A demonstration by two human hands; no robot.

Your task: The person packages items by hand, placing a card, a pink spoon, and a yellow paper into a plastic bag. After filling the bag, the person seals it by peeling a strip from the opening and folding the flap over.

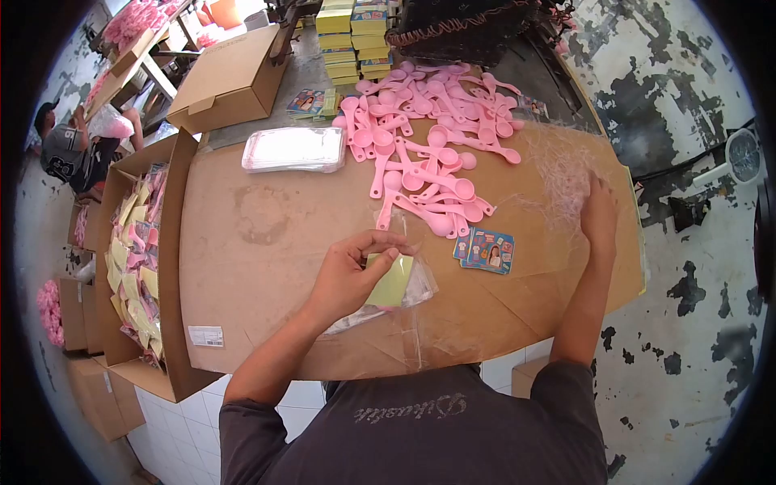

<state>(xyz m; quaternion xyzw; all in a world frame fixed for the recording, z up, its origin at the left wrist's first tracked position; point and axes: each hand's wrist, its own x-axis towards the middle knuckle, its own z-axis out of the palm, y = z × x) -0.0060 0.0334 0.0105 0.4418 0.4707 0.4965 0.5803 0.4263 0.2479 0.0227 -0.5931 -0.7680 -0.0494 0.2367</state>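
My left hand (356,267) pinches a small clear plastic bag (421,283) with a pale yellow card (390,281) in it, above the near middle of the cardboard-topped table. A bit of pink shows at the card's lower edge. More clear bags (356,321) lie under this hand. Far to the right, my right hand (599,214) reaches to a heap of thin clear plastic strips (558,174), its fingers apart at the heap's edge. Between the hands lies a small stack of printed cards (487,250). Beyond it spreads a pile of pink measuring spoons (432,166).
On the left stands an open carton (187,174) full of packed bags. A wrapped pack of white bags (293,150) lies near a closed cardboard box (230,77). Card stacks (337,40) rise at the back. Another person (69,145) sits at far left.
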